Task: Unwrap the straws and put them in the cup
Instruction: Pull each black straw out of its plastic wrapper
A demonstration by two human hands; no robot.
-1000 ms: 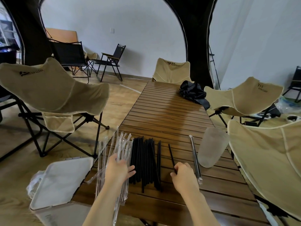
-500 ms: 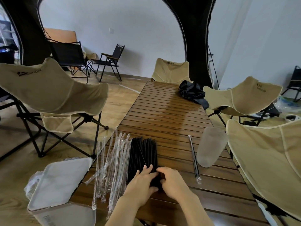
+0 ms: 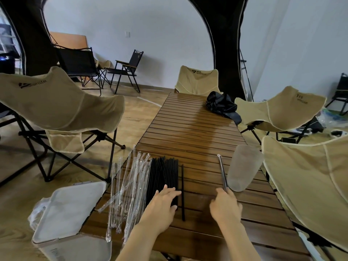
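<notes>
A frosted plastic cup (image 3: 243,168) lies on its side near the right edge of the slatted wooden table (image 3: 190,129). Just left of it lies a wrapped straw (image 3: 222,170); my right hand (image 3: 226,206) has its fingers curled over the near end. A pile of unwrapped black straws (image 3: 163,174) lies in front of me, and my left hand (image 3: 163,204) rests flat on its near end with straight fingers. One black straw (image 3: 182,193) lies apart, right of the pile. Clear plastic wrappers (image 3: 130,185) are heaped to the left.
A bin with a white lid (image 3: 69,208) stands at the table's near left corner. A black bag (image 3: 222,104) sits at the far right of the table. Beige folding chairs (image 3: 56,102) surround the table, one (image 3: 310,185) close on the right.
My right hand left the black pile and moved right to the wrapped straw's near end. One black straw now lies separate. My left hand stayed on the pile.
</notes>
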